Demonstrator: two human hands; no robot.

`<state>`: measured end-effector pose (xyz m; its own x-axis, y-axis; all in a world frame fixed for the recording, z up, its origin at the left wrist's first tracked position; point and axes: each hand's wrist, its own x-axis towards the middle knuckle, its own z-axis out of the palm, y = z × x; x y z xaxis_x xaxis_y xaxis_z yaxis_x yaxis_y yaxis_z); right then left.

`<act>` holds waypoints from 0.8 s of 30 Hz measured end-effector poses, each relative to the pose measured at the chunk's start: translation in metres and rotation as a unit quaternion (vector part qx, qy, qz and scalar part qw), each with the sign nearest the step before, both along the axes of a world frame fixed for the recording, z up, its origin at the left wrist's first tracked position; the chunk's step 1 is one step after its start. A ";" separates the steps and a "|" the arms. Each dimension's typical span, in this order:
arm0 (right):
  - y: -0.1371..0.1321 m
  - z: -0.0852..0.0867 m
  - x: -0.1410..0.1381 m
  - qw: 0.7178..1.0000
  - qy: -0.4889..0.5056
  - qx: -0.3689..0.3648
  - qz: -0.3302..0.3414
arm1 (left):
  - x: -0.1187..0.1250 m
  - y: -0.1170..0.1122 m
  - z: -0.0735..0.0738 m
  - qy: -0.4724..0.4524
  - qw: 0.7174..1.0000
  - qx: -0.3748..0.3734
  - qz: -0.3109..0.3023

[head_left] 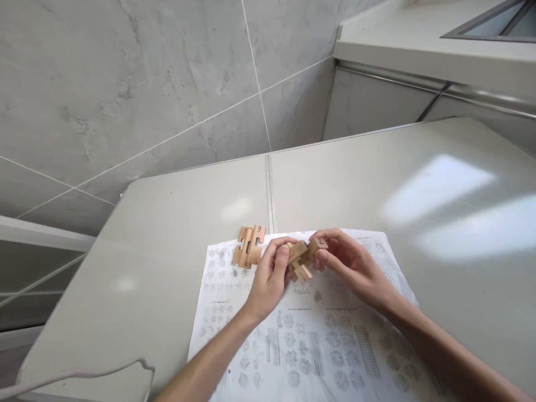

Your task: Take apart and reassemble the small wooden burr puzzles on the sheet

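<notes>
My left hand [272, 273] is closed round a small cluster of interlocked wooden puzzle pieces [298, 254], thumb on top. At the right side of the cluster, my right hand [345, 257] pinches a wooden puzzle piece marked 2 [319, 244] between thumb and fingers; it touches the cluster, though how far they interlock I cannot tell. One light wooden end points down toward me. To the left of my hands lie notched wooden pieces [249, 247] side by side, with handwritten numbers on their ends. Beneath everything is a printed instruction sheet [247, 304] with small diagrams.
The sheet lies on a glossy pale folding table [167, 251] with a seam across its middle. A white cable [84, 375] runs over the front left corner. Behind the table are a grey tiled wall [167, 72] and, at right, a white counter [397, 50].
</notes>
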<state>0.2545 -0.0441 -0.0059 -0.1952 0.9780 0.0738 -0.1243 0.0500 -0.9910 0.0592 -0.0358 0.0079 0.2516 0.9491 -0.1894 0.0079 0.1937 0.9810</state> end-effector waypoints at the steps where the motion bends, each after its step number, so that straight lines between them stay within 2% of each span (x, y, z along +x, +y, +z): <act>1: 0.000 0.000 0.000 1.000 0.004 0.001 0.000 | 0.000 0.000 0.000 0.000 1.000 -0.003 0.001; 9: 0.001 -0.003 0.000 1.000 0.004 0.010 0.013 | -0.003 0.002 0.000 0.014 0.999 0.013 0.041; 14: 0.002 -0.001 0.000 0.991 -0.092 0.097 0.002 | -0.003 0.001 -0.001 0.040 0.997 0.020 0.070; 20: -0.002 -0.001 -0.004 0.962 -0.196 0.187 -0.022 | -0.003 0.000 -0.002 0.074 0.995 0.039 0.060; 24: -0.006 -0.005 -0.005 0.952 -0.227 0.206 -0.027 | -0.005 -0.001 -0.008 0.095 0.992 0.066 0.049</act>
